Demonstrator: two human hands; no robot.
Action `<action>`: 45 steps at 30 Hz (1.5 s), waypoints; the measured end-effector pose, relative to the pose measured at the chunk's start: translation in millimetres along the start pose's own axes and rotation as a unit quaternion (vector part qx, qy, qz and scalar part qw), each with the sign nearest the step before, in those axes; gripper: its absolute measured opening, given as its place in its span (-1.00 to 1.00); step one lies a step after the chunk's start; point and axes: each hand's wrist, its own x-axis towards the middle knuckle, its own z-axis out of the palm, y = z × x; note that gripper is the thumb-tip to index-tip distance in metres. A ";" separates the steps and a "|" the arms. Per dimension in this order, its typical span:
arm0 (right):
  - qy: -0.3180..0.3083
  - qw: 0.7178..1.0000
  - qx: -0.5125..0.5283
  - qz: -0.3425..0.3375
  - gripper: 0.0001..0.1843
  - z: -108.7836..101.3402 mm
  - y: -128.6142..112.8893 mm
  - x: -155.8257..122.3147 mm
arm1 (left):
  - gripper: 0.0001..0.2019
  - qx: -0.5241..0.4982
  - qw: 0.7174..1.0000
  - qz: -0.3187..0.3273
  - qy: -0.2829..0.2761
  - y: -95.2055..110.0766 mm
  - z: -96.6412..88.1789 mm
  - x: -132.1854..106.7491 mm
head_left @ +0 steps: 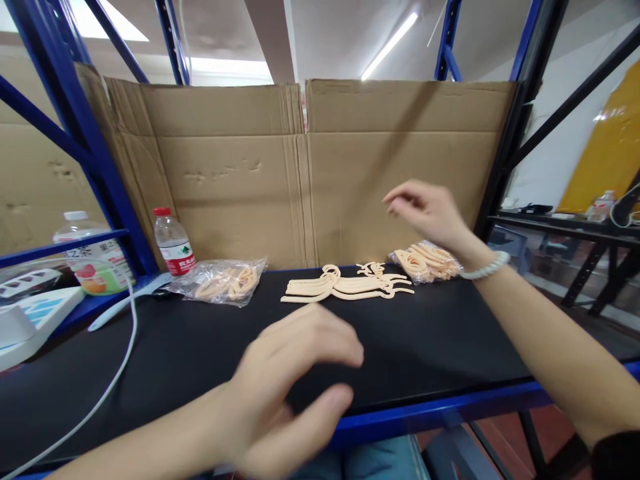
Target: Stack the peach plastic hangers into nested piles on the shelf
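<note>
My left hand (300,373) is in the foreground over the near part of the black tabletop. Its thumb and bent fingers are apart with nothing between them. My right hand (425,208) is raised in front of the cardboard, fingers curled and the thumb close to the fingertips; I see nothing in it. Between and beyond the hands lie flat, pale wooden pieces (345,285), curved strips laid side by side with a ring-like end and branching tips. Below my right hand, nearest to it, sits a clear bag of pale wooden pieces (427,261).
Another clear bag of wooden pieces (230,283) lies left, next to a red-capped water bottle (175,243). Further left are a grey-white long-handled tool (125,301), a white cable (131,333) and a larger bottle (95,257). Cardboard (230,193) and blue posts bound the black tabletop (200,347).
</note>
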 end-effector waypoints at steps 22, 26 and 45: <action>-0.338 0.915 -0.221 0.003 -0.69 105.0 90.0 -79.1 | -0.89 0.010 0.992 -0.096 -0.084 -94.2 53.6 34.3; -0.323 0.917 -0.232 -0.004 -0.72 103.7 88.4 -79.4 | -0.89 0.006 0.991 -0.103 -0.084 -93.8 53.3 34.1; 0.060 0.983 0.133 0.114 -0.84 83.5 -18.7 -69.1 | -0.81 -0.190 0.952 -0.238 -0.015 -92.3 54.1 39.2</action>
